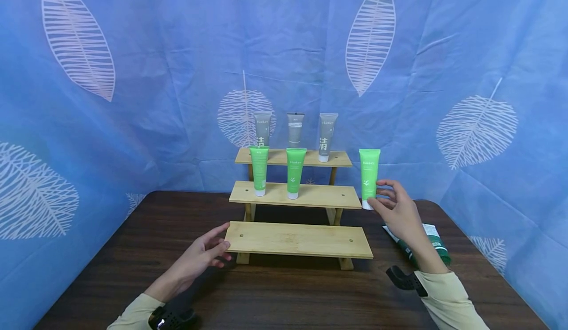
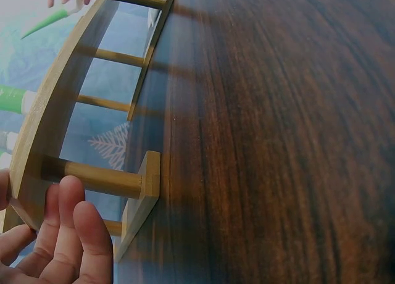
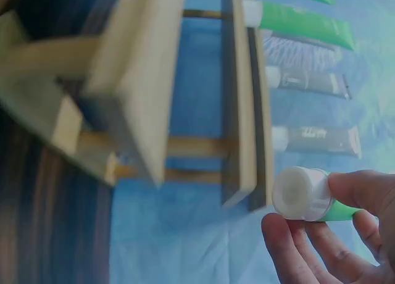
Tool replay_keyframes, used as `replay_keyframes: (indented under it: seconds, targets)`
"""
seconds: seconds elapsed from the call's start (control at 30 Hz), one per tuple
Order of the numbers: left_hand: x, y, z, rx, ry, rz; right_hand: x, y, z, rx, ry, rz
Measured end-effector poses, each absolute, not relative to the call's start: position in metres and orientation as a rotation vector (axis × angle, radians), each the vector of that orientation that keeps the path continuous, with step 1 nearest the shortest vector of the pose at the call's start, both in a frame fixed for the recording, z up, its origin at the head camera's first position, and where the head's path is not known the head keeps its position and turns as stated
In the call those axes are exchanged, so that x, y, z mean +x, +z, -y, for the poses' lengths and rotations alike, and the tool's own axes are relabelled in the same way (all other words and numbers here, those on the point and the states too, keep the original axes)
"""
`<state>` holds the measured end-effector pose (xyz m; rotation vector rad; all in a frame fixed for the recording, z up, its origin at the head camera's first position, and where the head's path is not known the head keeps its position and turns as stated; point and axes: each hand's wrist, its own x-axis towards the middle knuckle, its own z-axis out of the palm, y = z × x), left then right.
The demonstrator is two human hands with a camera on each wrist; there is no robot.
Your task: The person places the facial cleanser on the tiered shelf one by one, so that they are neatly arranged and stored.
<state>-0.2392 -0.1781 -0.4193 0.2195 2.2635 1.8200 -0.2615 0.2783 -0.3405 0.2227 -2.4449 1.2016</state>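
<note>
My right hand (image 1: pixel 398 211) pinches a light green squeeze tube (image 1: pixel 369 174) near its white cap (image 3: pixel 296 193). The tube is upright, cap down, just right of the middle step of a three-step wooden display stand (image 1: pixel 297 239). At the left end of the lowest step, my left hand (image 1: pixel 200 258) grips the board, with fingers under it in the left wrist view. Two light green tubes (image 1: pixel 295 172) stand on the middle step, on its left and centre. Behind them, three grey tubes (image 1: pixel 327 135) stand on the top step.
Dark green tubes (image 1: pixel 437 243) lie on the dark wooden table (image 1: pixel 275 300), partly hidden behind my right forearm. A blue cloth (image 1: pixel 293 34) with white leaf prints hangs behind the table and at its sides.
</note>
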Motion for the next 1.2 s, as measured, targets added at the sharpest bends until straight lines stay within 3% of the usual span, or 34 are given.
replay_keyframes:
  seconds: [0.47, 1.2]
  targets:
    - [-0.24, -0.42, 0.177, 0.233, 1.843, -2.235, -0.276, -0.331, -0.232, 0.243, 1.364, 2.435]
    - [-0.238, -0.419, 0.177, 0.201, 1.838, -2.254, -0.301, -0.345, -0.209, 0.303, 1.474, 2.451]
